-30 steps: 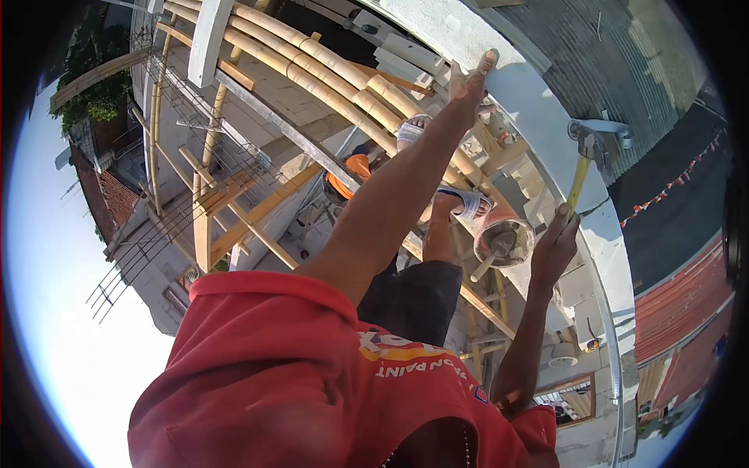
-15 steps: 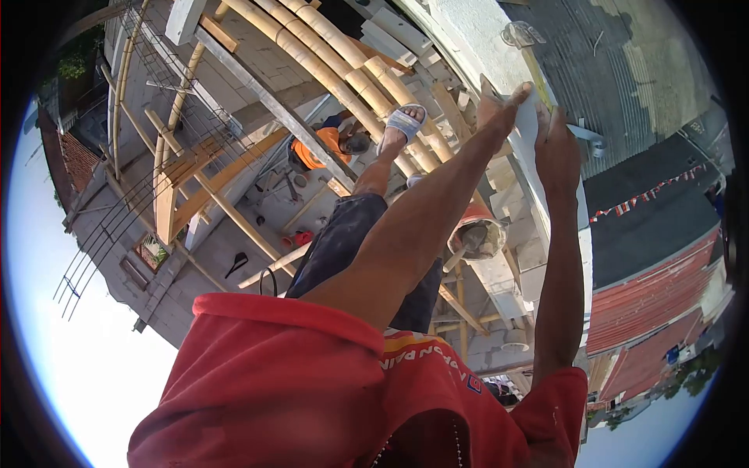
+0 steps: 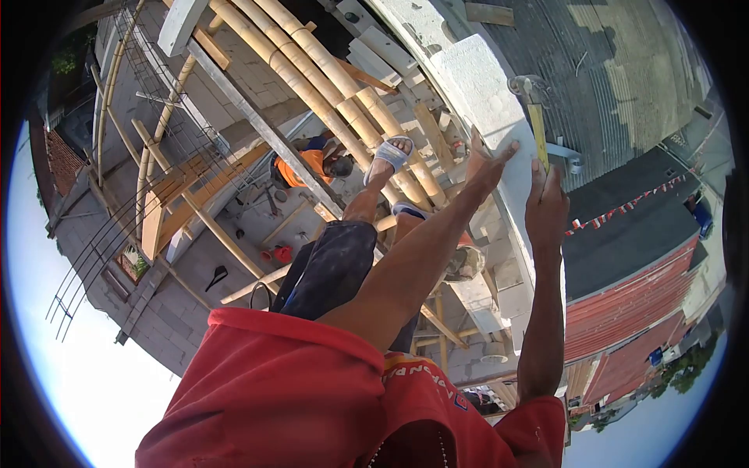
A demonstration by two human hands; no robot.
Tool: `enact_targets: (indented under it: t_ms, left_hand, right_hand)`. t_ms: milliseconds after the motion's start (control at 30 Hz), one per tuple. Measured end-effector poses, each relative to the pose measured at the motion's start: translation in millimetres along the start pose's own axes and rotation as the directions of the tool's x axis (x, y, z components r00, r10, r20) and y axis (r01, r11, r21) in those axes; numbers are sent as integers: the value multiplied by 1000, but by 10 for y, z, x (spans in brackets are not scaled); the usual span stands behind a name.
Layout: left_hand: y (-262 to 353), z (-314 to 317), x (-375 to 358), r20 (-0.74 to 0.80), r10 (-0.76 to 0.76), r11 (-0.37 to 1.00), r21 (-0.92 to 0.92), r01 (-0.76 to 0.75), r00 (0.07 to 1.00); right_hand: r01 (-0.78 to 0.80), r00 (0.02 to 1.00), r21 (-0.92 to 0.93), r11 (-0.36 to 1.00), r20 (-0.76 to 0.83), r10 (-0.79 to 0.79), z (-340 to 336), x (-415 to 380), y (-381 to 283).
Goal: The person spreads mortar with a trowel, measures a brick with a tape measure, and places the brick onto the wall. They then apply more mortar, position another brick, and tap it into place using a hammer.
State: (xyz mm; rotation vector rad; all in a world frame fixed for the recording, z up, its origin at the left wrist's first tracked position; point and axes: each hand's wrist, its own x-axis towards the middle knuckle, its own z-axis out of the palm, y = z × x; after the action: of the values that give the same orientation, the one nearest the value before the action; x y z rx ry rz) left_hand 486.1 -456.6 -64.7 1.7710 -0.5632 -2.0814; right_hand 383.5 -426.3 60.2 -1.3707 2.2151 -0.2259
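Arms outstretched, we press our left hand (image 3: 490, 165), fingers spread, on the white wall (image 3: 484, 86); our right hand (image 3: 544, 207) grips the yellow-handled hammer (image 3: 537, 129), its metal head raised against that wall.

We see our left hand (image 3: 488, 164) flat on the pale concrete ledge (image 3: 476, 78), our right hand (image 3: 546, 207) beside it gripping a yellow-handled hammer (image 3: 537, 129), bamboo scaffold poles (image 3: 328, 86) below our sandalled feet (image 3: 390, 154).

My sandalled feet (image 3: 388, 154) on the bamboo poles (image 3: 328, 78) of the scaffold, my left hand (image 3: 488, 165) flat on the white block wall (image 3: 476, 70), bucket (image 3: 466, 261) perched beside it
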Motion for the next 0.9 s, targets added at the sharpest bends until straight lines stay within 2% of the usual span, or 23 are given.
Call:
enact_targets:
  t_ms: [67,167,200,267,300,367,433,500,567,633,700,733,833,867,900]
  left_hand:
    - [86,5,2,-11,-4,999,34,5,1000]
    - [155,-44,-54,-27,-33,996,88,35,999]
    - [169,-74,-62,-29,-44,993,111,47,999]
    - [246,-118,-40,24,-68,994,84,66,997]
    - [229,-139,-30,62,-97,993,80,92,993]
    - [5,-122,139,41,-18,991,132,12,999]
    - [-140,-233,333,260,47,970,220,-107,964]
    - [98,-207,150,244,44,980,176,-89,969]
    - [217,-165,16,151,-54,963,270,11,987]
    - [59,-202,127,179,19,966,250,-64,984]
    - [-55,-237,230,146,-47,970,242,10,988]
    - [-21,-233,224,186,-42,971,239,-4,982]
    - [-17,-305,305,252,-46,956,292,-31,967]
    - [-5,-282,255,252,-29,954,296,-49,967]
    - [29,-255,176,250,-11,951,301,-67,968]
  right_hand:
    - [8,1000,89,996,-9,-7,-121,77,-176]
    - [-94,995,202,975,42,87,-175,147,-240]
    - [-252,967,348,903,128,220,-183,129,-289]
    - [-566,824,549,615,342,452,-212,-74,-360]
    - [-580,812,604,547,368,453,-187,-243,-368]
    - [-590,785,708,388,391,480,-96,-669,-354]
    - [-607,752,744,280,424,505,-52,-1129,-419]
    - [-677,653,722,143,499,570,4,-1641,-473]
    - [-730,525,679,-72,626,577,98,-2115,-495]
    - [-741,354,600,-303,732,582,191,-2557,-491]
    - [-696,208,526,-489,799,564,287,-2829,-519]
    - [-614,193,529,-586,820,538,404,-3043,-441]
    - [-503,84,560,-659,790,607,801,-3644,-83]
    - [-401,93,582,-707,794,600,912,-3847,98]
    - [-383,114,609,-695,778,618,1094,-4117,328]
